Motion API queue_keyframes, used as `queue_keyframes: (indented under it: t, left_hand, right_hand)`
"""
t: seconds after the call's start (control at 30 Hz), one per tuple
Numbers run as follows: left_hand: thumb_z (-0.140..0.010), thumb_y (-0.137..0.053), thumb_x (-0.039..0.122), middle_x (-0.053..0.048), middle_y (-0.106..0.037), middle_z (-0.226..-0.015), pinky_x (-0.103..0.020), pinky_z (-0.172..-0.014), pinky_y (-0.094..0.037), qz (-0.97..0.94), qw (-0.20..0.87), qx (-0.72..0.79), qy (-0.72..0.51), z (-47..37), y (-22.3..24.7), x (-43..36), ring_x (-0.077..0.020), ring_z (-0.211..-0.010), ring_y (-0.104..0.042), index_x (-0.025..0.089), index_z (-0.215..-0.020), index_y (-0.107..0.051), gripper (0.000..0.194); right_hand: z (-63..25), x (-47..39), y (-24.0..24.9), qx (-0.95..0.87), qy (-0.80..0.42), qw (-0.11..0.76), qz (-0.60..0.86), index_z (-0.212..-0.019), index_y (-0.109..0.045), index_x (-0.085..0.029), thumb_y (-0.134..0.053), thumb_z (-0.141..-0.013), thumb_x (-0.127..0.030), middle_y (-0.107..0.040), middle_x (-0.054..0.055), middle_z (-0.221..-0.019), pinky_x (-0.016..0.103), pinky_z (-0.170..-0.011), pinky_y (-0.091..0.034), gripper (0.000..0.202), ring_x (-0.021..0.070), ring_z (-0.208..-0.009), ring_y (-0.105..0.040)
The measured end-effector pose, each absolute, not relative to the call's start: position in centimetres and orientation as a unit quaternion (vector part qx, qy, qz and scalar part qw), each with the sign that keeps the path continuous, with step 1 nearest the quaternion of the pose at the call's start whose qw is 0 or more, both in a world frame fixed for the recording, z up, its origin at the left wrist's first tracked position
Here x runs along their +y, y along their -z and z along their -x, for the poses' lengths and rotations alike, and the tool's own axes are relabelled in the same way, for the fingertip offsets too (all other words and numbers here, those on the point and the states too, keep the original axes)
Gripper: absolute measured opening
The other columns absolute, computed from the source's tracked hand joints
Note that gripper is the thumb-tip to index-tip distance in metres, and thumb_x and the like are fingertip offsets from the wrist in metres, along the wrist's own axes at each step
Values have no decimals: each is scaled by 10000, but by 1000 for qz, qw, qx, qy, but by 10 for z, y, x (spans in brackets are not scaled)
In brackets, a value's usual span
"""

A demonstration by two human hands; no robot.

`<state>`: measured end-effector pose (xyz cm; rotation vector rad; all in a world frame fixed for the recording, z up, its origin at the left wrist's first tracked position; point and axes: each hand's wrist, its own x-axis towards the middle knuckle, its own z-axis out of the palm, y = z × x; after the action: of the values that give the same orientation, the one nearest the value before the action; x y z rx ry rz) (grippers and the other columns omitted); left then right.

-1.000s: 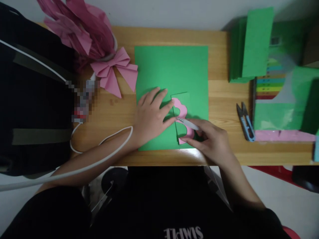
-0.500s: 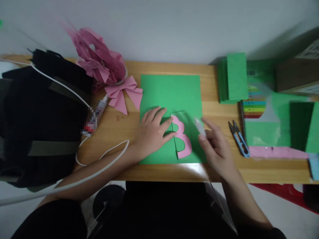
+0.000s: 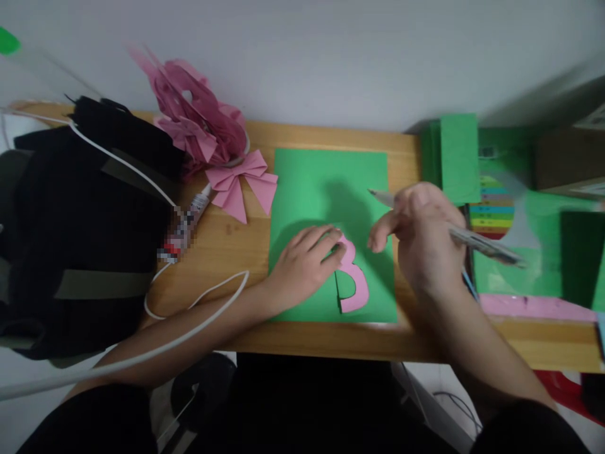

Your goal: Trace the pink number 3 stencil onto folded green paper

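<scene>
On the wooden table lies a green sheet [image 3: 302, 183]. A pink paper cutout [image 3: 362, 293] with two curved lobes rests on it, beside a dark drawn line. My left hand [image 3: 307, 261] lies on the sheet with fingers slightly apart, fingertips on the cutout's upper left part. Raised above the sheet's right edge, my right hand [image 3: 428, 246] is closed on a pen [image 3: 489, 246], whose pointed tip sticks out to the left. The pen does not touch the paper.
Left are a black bag [image 3: 85, 233], a blurred tube [image 3: 186, 224], a pink paper bow [image 3: 246, 183], crumpled pink paper [image 3: 203, 113] and a white cable [image 3: 198, 325]. Right are green paper stacks [image 3: 458, 157], a colourful striped sheet [image 3: 491, 205] and a brown box [image 3: 567, 157].
My right hand has risen and turned, and the pen now points left. My left hand has moved slightly right and down, its fingers now over the cutout's top. The whole view has shifted slightly.
</scene>
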<state>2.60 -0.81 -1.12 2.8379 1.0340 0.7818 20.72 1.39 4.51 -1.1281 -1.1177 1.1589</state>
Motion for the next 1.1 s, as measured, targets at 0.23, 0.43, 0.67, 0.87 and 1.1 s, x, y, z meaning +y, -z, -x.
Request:
queue_keyframes:
  t: [0.23,0.43,0.67,0.87,1.1]
  left_hand:
    - [-983,-479,142,-107,-702,-1181,-374,-1023,-453,-922,10,304,-242,-27,15,-12,-212,-1180,-610,109,-1074,-670,215]
    - [-998,-416,149,-76,-730,-1152,-373,-999,-492,-916,9,318,-246,-28,12,-11,-212,-1133,-657,139,-1020,-691,276]
    - [-995,-406,156,-111,-732,-1138,-355,-996,-506,-912,21,331,-242,-29,12,-12,-209,-1134,-665,122,-1014,-688,284]
    - [-990,-401,143,-118,-737,-1133,-355,-976,-525,-909,31,334,-246,-29,10,-11,-215,-1127,-672,115,-1007,-693,294]
    - [-985,-410,137,-98,-746,-1115,-342,-962,-539,-908,35,340,-243,-30,9,-11,-204,-1111,-681,133,-990,-701,291]
  right_hand:
    - [-198,20,-5,-469,-438,534,551,-1025,-621,-225,-510,-884,-626,-669,4,-742,255,-442,-465,440,129,-536,-615]
    - [-199,16,3,-569,-338,491,567,-687,-682,-197,-472,-948,-408,-584,-13,-596,257,-509,-424,396,97,-513,-511]
    - [-193,19,0,-537,-344,413,650,-593,-625,-201,-489,-677,-184,-555,-44,-463,236,-406,-360,161,101,-406,-477]
    - [-190,20,-4,-548,-334,393,658,-576,-624,-212,-491,-694,-185,-607,-19,-494,254,-425,-406,180,127,-443,-534]
    - [-191,20,-4,-556,-345,389,649,-593,-609,-244,-510,-725,-117,-611,-18,-499,284,-430,-422,208,143,-441,-551]
